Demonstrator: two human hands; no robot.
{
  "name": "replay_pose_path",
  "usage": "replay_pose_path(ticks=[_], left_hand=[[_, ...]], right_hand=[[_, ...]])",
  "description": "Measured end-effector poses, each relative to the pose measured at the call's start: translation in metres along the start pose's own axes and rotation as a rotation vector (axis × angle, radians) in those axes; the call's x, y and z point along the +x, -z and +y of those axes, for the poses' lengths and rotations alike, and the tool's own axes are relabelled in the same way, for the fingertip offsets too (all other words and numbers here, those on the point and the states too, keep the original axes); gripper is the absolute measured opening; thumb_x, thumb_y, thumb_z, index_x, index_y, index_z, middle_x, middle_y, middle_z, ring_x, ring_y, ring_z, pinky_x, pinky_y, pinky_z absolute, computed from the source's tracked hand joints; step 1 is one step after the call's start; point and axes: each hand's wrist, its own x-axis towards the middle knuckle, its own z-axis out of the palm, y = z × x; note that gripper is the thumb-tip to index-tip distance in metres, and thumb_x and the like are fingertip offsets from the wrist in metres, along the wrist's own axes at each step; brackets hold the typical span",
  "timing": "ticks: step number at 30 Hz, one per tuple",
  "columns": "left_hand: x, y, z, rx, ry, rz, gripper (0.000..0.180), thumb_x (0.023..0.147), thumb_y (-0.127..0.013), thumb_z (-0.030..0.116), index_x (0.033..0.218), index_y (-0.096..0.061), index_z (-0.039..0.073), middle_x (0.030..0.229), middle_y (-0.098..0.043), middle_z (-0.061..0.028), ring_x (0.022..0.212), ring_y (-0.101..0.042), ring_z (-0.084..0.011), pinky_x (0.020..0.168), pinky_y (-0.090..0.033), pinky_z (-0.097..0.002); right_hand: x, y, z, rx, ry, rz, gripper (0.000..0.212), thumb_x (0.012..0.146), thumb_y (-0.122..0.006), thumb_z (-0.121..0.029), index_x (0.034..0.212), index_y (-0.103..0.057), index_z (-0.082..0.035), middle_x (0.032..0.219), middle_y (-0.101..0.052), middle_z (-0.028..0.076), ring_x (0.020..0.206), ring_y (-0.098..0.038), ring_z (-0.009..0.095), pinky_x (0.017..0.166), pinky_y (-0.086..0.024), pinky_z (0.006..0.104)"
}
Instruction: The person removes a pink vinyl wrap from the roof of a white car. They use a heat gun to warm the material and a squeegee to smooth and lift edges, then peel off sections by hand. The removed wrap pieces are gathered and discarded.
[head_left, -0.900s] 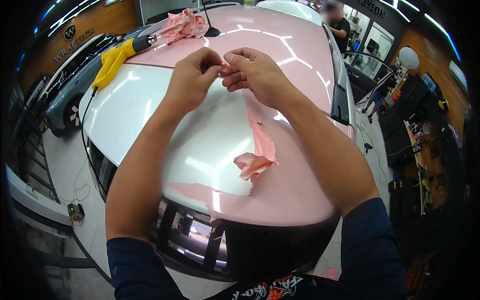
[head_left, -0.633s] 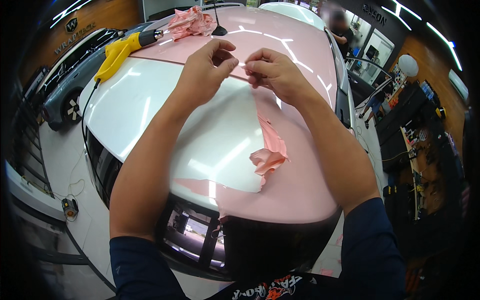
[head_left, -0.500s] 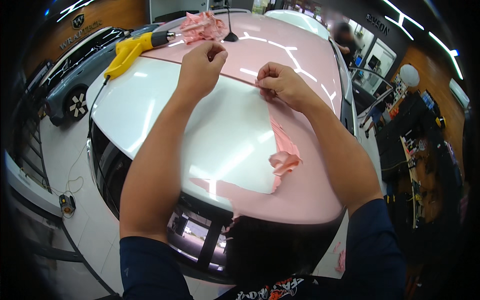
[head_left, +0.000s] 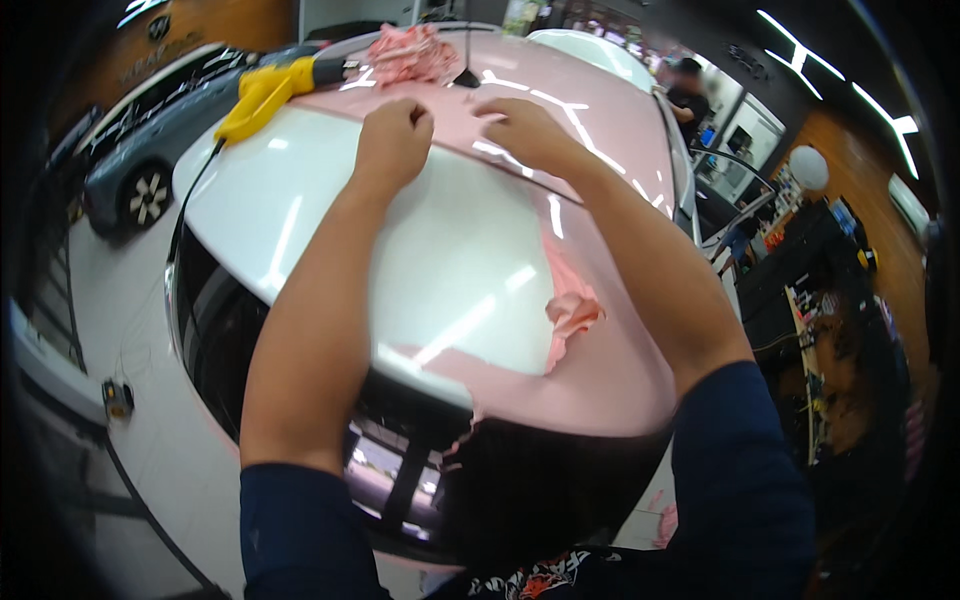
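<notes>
Head view: both hands above the partly pink car rear.
The left hand (head_left: 398, 140) is curled and the right hand (head_left: 525, 133) loosely bent; whether either pinches anything cannot be told. Pink film (head_left: 574, 315) bunches beside the white panel (head_left: 460, 250), apparently because its edge adheres. The heat gun (head_left: 262, 100) lies aside, presumably leaving both hands free.

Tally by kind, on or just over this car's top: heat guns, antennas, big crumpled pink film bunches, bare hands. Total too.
Heat gun: 1
Antenna: 1
Crumpled film bunches: 2 (roof bunch, peeled-edge bunch)
Bare hands: 2 (left hand, right hand)
Total: 6
</notes>
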Motion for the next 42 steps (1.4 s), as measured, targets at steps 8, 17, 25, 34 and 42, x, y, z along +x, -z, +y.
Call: replay_pose_path(ticks=[8,17,25,34,42], left_hand=[[-0.024,0.063,0.031,-0.283,0.123,0.246,0.026,0.088,-0.061,0.019,0.101,-0.067,-0.002,0.088,-0.069,-0.0124,0.080,-0.064,-0.0193,0.075,-0.050,-0.0312],[-0.171,0.151,0.115,0.390,0.170,-0.424,0.022,0.083,-0.064,0.016,0.092,-0.066,-0.004,0.085,-0.064,-0.0191,0.080,-0.062,-0.0305,0.076,-0.049,-0.0375],[-0.168,0.136,0.116,0.626,0.117,-0.460,0.016,0.076,-0.060,0.014,0.079,-0.059,-0.002,0.080,-0.059,-0.0216,0.079,-0.057,-0.0400,0.071,-0.046,-0.0475],[-0.168,0.111,0.105,0.718,0.275,-0.337,0.013,0.072,-0.056,0.007,0.074,-0.059,-0.006,0.071,-0.062,-0.0240,0.067,-0.061,-0.0390,0.065,-0.048,-0.0445],[-0.179,0.102,0.095,0.881,0.293,-0.239,0.017,0.077,-0.054,0.009,0.081,-0.059,-0.006,0.079,-0.063,-0.0270,0.076,-0.061,-0.0441,0.071,-0.047,-0.0491]], right_hand=[[-0.149,0.015,-0.022,-0.028,0.015,0.159,0.019,0.087,-0.054,-0.011,0.097,-0.066,0.001,0.108,-0.064,0.017,0.104,-0.059,0.036,0.093,-0.046,0.0417],[-0.155,0.016,-0.003,0.050,-0.089,0.227,0.019,0.086,-0.056,-0.013,0.096,-0.067,-0.001,0.105,-0.064,0.017,0.100,-0.059,0.034,0.090,-0.047,0.0415],[-0.141,-0.006,0.003,-0.139,-0.048,0.181,0.026,0.086,-0.046,-0.014,0.095,-0.067,-0.001,0.106,-0.062,0.020,0.103,-0.056,0.034,0.091,-0.045,0.0468],[-0.155,0.006,-0.008,0.047,-0.083,0.224,0.026,0.085,-0.051,-0.016,0.097,-0.067,0.000,0.105,-0.062,0.020,0.104,-0.056,0.035,0.092,-0.044,0.0468],[-0.153,0.007,-0.010,0.174,-0.131,0.184,0.026,0.081,-0.059,-0.016,0.099,-0.068,0.001,0.110,-0.059,0.019,0.110,-0.051,0.031,0.095,-0.040,0.0442]])
